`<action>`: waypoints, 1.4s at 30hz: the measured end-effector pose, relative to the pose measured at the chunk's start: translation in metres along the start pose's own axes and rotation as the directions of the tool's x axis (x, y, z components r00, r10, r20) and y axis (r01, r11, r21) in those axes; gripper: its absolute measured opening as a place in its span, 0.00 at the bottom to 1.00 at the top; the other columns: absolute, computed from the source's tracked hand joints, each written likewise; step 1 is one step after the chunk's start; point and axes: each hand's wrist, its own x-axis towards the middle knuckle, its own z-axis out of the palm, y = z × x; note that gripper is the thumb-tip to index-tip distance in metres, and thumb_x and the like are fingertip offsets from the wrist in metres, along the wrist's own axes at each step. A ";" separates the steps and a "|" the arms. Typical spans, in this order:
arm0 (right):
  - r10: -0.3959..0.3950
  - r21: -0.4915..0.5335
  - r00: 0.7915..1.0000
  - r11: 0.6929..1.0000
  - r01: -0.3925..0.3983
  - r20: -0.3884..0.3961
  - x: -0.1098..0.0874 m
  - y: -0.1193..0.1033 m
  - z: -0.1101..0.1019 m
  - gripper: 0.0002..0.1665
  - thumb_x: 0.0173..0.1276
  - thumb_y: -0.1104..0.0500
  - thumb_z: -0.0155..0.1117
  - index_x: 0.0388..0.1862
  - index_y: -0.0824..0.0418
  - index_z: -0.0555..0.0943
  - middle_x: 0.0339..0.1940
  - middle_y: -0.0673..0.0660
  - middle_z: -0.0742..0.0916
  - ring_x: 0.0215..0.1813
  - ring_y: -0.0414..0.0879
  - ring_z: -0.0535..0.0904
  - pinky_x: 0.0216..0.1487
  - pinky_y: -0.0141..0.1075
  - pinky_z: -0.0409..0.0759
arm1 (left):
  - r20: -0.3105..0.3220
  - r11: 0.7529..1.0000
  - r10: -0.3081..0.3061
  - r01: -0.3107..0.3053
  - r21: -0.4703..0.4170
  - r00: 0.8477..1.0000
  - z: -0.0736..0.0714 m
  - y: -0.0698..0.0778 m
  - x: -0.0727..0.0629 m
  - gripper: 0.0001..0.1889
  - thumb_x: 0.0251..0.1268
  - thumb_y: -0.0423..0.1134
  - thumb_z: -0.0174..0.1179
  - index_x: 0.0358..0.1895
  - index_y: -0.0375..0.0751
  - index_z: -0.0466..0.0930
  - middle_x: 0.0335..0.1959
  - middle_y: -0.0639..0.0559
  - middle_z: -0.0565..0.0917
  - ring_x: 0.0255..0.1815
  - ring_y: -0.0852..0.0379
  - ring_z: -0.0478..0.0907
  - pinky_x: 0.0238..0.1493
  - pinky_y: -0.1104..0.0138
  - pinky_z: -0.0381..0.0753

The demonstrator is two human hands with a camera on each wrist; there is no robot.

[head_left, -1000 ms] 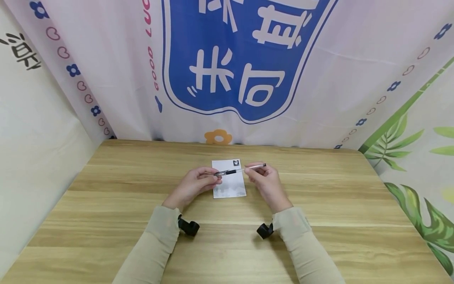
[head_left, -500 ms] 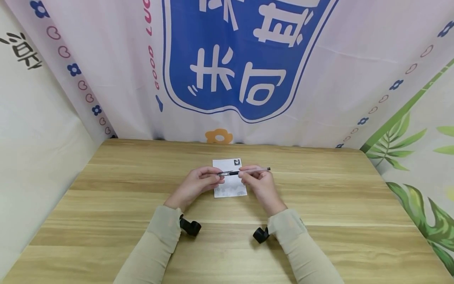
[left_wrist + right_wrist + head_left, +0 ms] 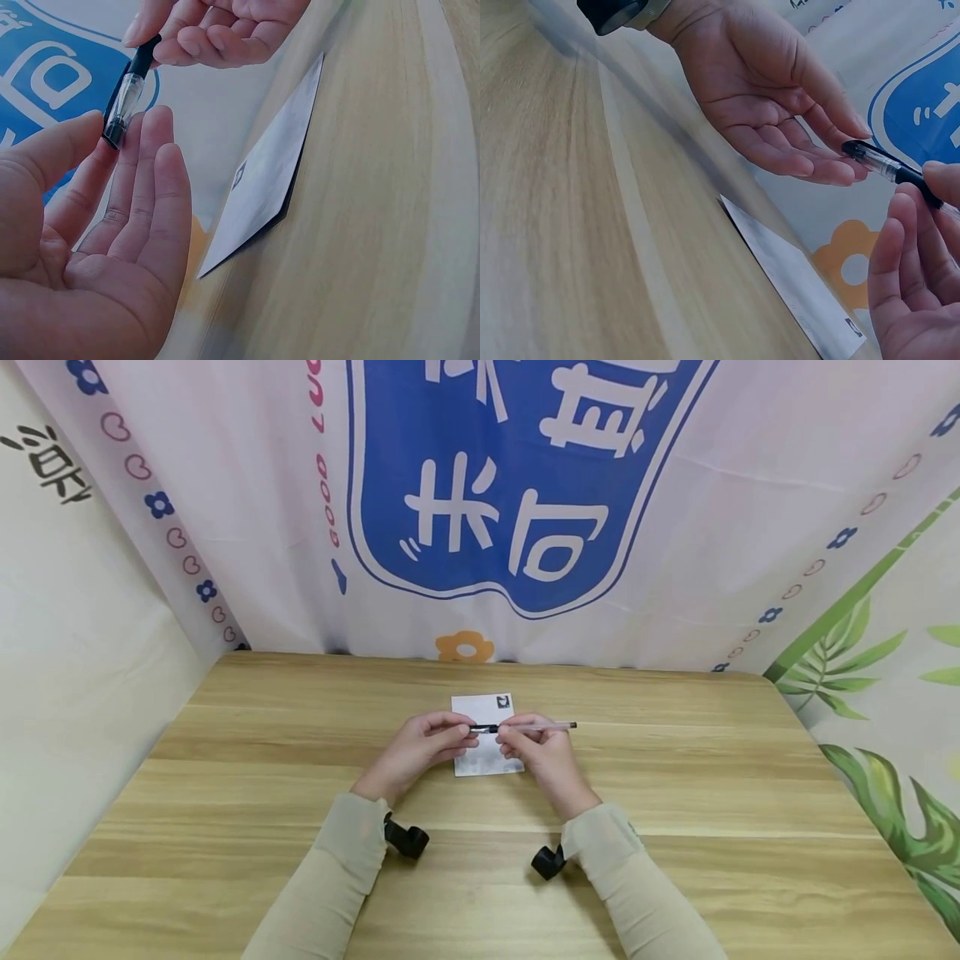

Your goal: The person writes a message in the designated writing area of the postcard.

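Observation:
A capped pen [image 3: 483, 728] is held level between both hands over a small white card or pad [image 3: 480, 705]. My left hand [image 3: 420, 743] pinches the capped end between thumb and fingertip; in the left wrist view the clear cap [image 3: 129, 97] with its dark clip shows, the other fingers extended beneath. With thumb and fingers my right hand [image 3: 546, 758] grips the pen near its black grip section [image 3: 915, 182], and the clear barrel sticks out past that hand to the right. The card lies flat on the table, partly hidden by the fingers, a small dark picture in its upper right corner.
A wood-grain table [image 3: 480, 893] spreads around the hands. Behind it hangs a printed cloth [image 3: 285, 527] with a blue panel. Each wrist wears a black camera, such as the left one [image 3: 407, 841].
My right hand has slid left along the pen towards the cap, so more barrel shows on its right. The pen has shifted slightly right. My left hand keeps its pinch.

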 end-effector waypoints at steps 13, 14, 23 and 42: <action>-0.017 0.073 1.000 0.997 0.018 -0.010 0.001 0.003 0.003 0.02 0.69 0.70 0.66 0.39 0.67 0.81 0.33 0.56 0.88 0.32 0.43 0.83 0.40 0.32 0.84 | -0.019 1.000 0.005 -0.005 0.008 1.000 0.001 -0.001 0.001 0.16 0.76 0.37 0.59 0.57 0.28 0.78 0.53 0.41 0.84 0.51 0.55 0.85 0.56 0.64 0.82; -0.020 0.074 1.000 0.997 0.021 -0.008 0.001 0.004 0.003 0.02 0.70 0.70 0.66 0.39 0.66 0.81 0.33 0.56 0.88 0.32 0.43 0.83 0.40 0.32 0.84 | -0.021 1.000 0.007 -0.007 0.006 1.000 0.001 -0.001 0.001 0.16 0.76 0.37 0.59 0.57 0.28 0.78 0.52 0.41 0.85 0.51 0.56 0.85 0.56 0.64 0.82; -0.071 0.061 0.997 0.996 0.071 0.011 0.001 0.004 0.002 0.03 0.69 0.71 0.67 0.37 0.65 0.83 0.33 0.59 0.88 0.32 0.42 0.83 0.40 0.32 0.84 | -0.048 1.000 0.016 -0.016 -0.003 0.999 0.004 0.000 -0.001 0.14 0.76 0.34 0.58 0.55 0.26 0.79 0.48 0.42 0.86 0.47 0.57 0.86 0.55 0.64 0.83; -0.176 -0.035 0.981 0.983 0.180 0.084 0.001 0.004 -0.005 0.12 0.68 0.69 0.69 0.42 0.80 0.80 0.32 0.54 0.88 0.33 0.42 0.83 0.39 0.30 0.83 | -0.062 1.000 -0.021 0.020 -0.007 0.998 0.007 -0.002 0.002 0.08 0.75 0.33 0.59 0.48 0.30 0.82 0.39 0.44 0.88 0.40 0.56 0.87 0.49 0.62 0.85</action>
